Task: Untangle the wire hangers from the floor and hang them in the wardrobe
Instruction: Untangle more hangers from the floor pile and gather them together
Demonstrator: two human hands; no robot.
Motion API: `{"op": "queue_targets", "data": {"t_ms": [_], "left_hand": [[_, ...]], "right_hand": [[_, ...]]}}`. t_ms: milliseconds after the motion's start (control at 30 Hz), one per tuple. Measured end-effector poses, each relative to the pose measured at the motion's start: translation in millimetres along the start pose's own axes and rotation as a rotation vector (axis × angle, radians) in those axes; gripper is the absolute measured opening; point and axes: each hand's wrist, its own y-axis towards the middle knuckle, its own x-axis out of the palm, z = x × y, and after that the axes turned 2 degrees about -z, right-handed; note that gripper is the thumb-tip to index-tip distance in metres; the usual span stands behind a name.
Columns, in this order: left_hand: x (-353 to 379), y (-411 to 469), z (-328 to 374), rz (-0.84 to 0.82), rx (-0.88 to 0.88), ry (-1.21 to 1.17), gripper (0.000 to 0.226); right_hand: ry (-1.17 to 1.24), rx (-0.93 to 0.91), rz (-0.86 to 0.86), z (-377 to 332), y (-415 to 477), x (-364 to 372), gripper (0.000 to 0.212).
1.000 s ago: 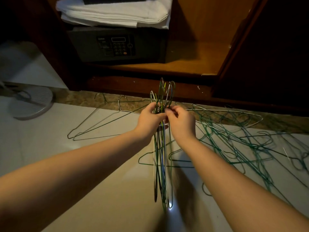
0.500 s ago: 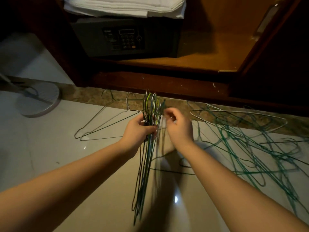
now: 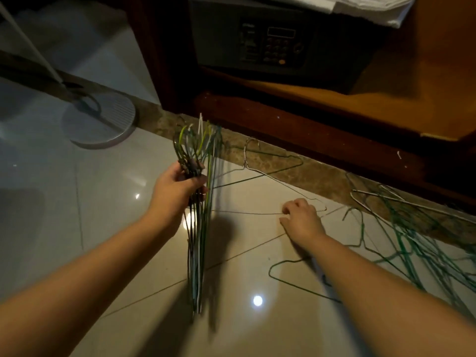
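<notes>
My left hand [image 3: 177, 186] grips a bundle of wire hangers [image 3: 197, 228] by their necks, hooks up, the bundle hanging upright above the tiled floor. My right hand [image 3: 301, 220] is down at the floor with its fingers curled at the bottom wire of a silver hanger [image 3: 257, 173] that lies flat beside a dark green one. A tangle of green and silver hangers [image 3: 412, 228] sprawls on the floor at the right. The wardrobe [image 3: 360, 117] stands open ahead, its wooden floor lit orange.
A dark safe [image 3: 257, 39] with a keypad sits inside the wardrobe, folded white towels [image 3: 360, 6] on top of it. A round white stand base [image 3: 103, 122] with a pole rests on the floor at the left. One green hanger [image 3: 291, 276] lies under my right forearm.
My right hand left the bundle and dropped to the silver hanger on the floor. My left hand keeps the bundle alone. The view swung left and down.
</notes>
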Motion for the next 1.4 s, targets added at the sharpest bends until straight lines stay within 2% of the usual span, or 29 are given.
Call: {"op": "queue_targets", "data": {"t_ms": [133, 233, 300, 367, 467, 533, 600, 700, 767, 933, 1033, 1167, 1400], "left_hand": [[-13, 3, -5, 0.048, -0.009, -0.042, 0.023], [-19, 2, -8, 0.071, -0.014, -0.052, 0.024], [-24, 1, -10, 0.069, -0.011, -0.049, 0.024], [-29, 1, -10, 0.071, -0.005, -0.042, 0.024], [-34, 1, -8, 0.098, -0.003, -0.056, 0.024], [-37, 0, -7, 0.113, -0.007, -0.077, 0.024], [-44, -2, -7, 0.124, -0.006, -0.089, 0.023], [-60, -6, -6, 0.145, 0.000, -0.081, 0.023], [-72, -8, -7, 0.160, 0.001, -0.084, 0.023], [-97, -14, -11, 0.212, -0.009, -0.108, 0.024], [-107, -16, -13, 0.217, -0.006, -0.134, 0.023], [-110, -15, -16, 0.213, -0.003, -0.128, 0.022], [-95, -15, -19, 0.231, -0.015, -0.126, 0.023]], "right_hand": [[0.007, -0.023, 0.117, 23, -16, 13, 0.013], [-0.206, 0.059, 0.230, 49, -22, -1, 0.013], [-0.313, 0.166, 0.226, 58, -21, -11, 0.017], [-0.264, 0.259, 0.211, 51, -16, -17, 0.022], [-0.011, 0.262, 0.250, 17, -2, -13, 0.034], [0.223, 0.202, 0.225, -17, 8, -7, 0.039], [0.310, 0.078, 0.129, -56, 15, 1, 0.043], [0.227, -0.122, -0.014, -111, 23, 8, 0.048], [0.142, -0.186, -0.076, -136, 30, 11, 0.050], [-0.021, -0.127, -0.197, -153, 35, 20, 0.051], [-0.049, -0.140, -0.146, -152, 29, 23, 0.041], [-0.114, -0.140, -0.099, -150, 15, 32, 0.040], [0.108, 0.049, 0.015, -128, -38, 65, 0.024]]}}
